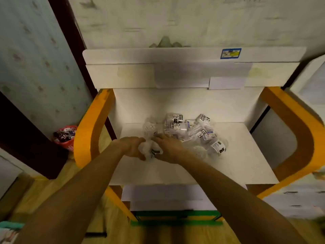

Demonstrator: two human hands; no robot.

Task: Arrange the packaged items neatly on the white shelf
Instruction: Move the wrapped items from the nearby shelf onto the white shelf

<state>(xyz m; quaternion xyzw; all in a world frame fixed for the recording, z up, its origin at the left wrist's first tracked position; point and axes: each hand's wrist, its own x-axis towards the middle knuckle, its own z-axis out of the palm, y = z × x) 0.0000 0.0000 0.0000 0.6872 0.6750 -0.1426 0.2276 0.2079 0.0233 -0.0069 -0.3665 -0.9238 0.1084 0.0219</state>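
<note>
- Left hand & right hand close together over the front-left part of the white shelf, both w/ fingers curled onto one clear plastic packet between them.
- Left grips the packet's left side, right covers its right side; dark bit of contents shows thru the plastic by the right thumb.
- Both forearms bare, reaching in from the bottom edge.
- Just behind & right of the hands: loose pile of packaged items, clear bags w/ white barcode labels, heaped & overlapping toward the shelf's back-centre. Approx 8–10 packets; exact count can't tell, too jumbled & blurry.
- One labelled packet lies at the pile's right-front edge.
- Shelf has a white back panel & a higher white tier behind it, w/ 1 blue-yellow sticker top right.
- 2 orange curved side frames, one each side of the shelf; green base strip below.
- Room: pale patterned wallpaper, dark door frame at left, yellowish floor.
- 1 red bag w/ mixed stuff on the floor, left of the shelf.
</note>
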